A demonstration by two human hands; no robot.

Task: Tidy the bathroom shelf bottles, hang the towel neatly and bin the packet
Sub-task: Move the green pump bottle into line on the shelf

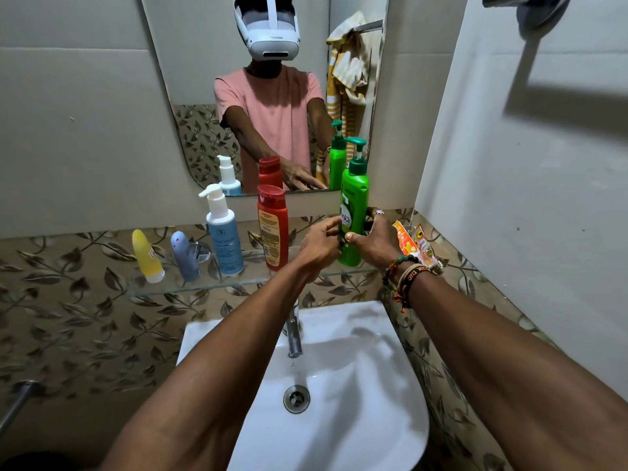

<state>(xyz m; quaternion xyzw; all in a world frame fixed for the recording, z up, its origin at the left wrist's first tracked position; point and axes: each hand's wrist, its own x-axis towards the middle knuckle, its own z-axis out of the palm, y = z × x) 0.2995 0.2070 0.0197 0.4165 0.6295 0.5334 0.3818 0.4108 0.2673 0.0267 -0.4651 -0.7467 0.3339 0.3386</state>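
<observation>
Both hands grip the tall green pump bottle [353,212] upright near the right end of the clear glass shelf [190,287]: the left hand [319,246] pinches its front, the right hand [377,243] wraps its side, hiding the bottle's base. Behind the right wrist, an orange printed packet [406,243] lies at the shelf's right end, partly covered. The yellow striped towel [350,69] shows only in the mirror, bunched on its rail.

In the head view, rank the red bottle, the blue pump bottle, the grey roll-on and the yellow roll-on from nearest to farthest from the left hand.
Measured from the left hand, along the glass shelf:
1. Red bottle, just left of the hand.
2. Blue pump bottle, mid-shelf.
3. Grey roll-on, further left.
4. Yellow roll-on, at the shelf's left end.
</observation>
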